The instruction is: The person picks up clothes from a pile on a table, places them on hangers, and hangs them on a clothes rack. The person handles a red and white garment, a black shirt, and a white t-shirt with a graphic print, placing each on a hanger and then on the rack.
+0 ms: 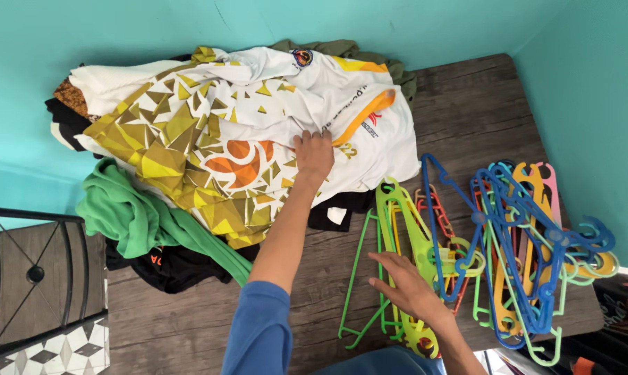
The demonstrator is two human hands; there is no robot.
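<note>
Shirt (258, 118), white w/ gold triangles, tops clothes pile on wooden table (467, 104). Left hand (313, 154) pinches its fabric; right hand (405, 285) lies open, flat on green hanger (404, 229). No garment hung yet; hangers (529, 236) bare.

A white jersey (258, 118) with gold triangles and an orange swirl lies spread, rumpled, atop the clothes pile. A lime hanger (414, 243) lies flat beside it among other hangers.
</note>
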